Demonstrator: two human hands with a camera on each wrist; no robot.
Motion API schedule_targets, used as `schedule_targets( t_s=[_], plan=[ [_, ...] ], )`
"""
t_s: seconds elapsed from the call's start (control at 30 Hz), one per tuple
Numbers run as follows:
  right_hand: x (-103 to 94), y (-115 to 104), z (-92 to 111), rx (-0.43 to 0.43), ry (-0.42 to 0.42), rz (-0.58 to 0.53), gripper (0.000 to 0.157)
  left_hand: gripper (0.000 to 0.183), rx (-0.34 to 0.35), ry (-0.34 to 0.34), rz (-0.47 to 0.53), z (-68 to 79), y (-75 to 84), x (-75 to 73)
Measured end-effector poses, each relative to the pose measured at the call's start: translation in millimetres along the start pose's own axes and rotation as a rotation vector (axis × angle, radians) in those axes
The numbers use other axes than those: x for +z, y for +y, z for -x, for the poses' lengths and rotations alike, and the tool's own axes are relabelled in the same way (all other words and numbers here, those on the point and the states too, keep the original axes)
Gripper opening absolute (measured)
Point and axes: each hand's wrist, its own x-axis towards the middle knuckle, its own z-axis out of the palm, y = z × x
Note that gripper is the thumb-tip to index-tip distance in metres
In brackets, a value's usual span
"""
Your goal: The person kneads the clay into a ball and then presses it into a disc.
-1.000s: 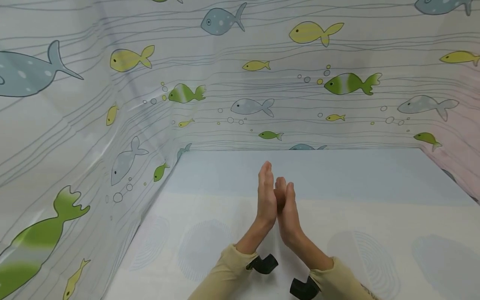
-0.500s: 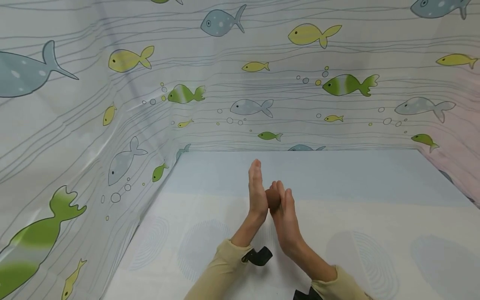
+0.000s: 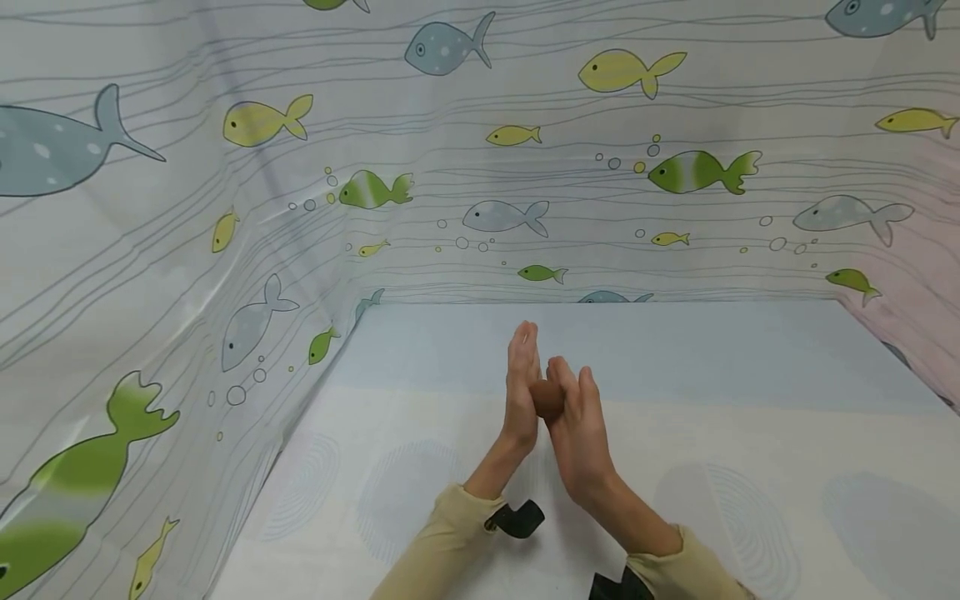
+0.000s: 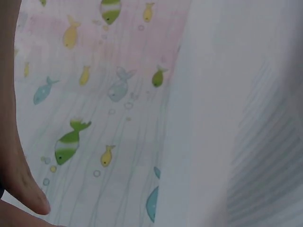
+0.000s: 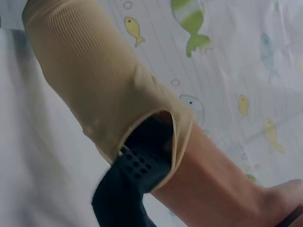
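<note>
On the far left, a shiny white sheet point(image 3: 180, 275) hangs like a wall, with wavy thin lines and fish all over it. A big blue fish point(image 3: 52, 150) with pale spots is near the top, and a big green fish point(image 3: 63, 487) is down low. The sheet bends at the corner and goes across the back, where there are yellow, green, blue and gray fish with little round bubbles. In front of it is a white table top point(image 3: 637, 425) with a wide pale blue stripe along the back edge. At the left of the table is a faint circle made of thin lines, and next to it is a bigger pale blue circle point(image 3: 408, 496). Then comes the left hand point(image 3: 521, 396), with straight fingers pointing away and its palm turned in. A small brown ball point(image 3: 547, 400) sits right between the two hands and touches both. The right hand point(image 3: 583, 437) is flat too, with straight fingers, so the palms squeeze the ball from both sides. Both arms have tan sleeves point(image 3: 442, 542), and a black piece point(image 3: 521, 518) pokes out at each cuff. Farther right, the table has a circle point(image 3: 731, 525) that is half gray and half lines, then a pale blue blob point(image 3: 892, 521). At the far right, the sheet turns pink.
</note>
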Motion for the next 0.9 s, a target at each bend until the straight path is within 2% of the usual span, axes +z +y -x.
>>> schedule_targets(
  t_s=[0.2, 0.33, 0.6, 0.9],
  plan=[
    [-9.7, 7, -21, 0.032, 0.188, -0.035, 0.076, 0.063, 0.054, -0.054, -0.137, 16.5, -10.2, 12.4],
    [-16.6, 10, -34, 0.059, 0.278, -0.062, 0.078, 0.063, 0.063, -0.081, -0.166, 24.5, -13.4, 17.6],
    [-24.7, 9, -46, 0.063, 0.289, -0.031, 0.078, 0.064, 0.07, -0.114, -0.143, 27.6, -5.8, 19.8],
    [-35.7, 13, -54, 0.015, 0.322, -0.013, 0.075, 0.066, 0.094, -0.137, -0.138, 29.4, 4.3, 21.3]
  ],
)
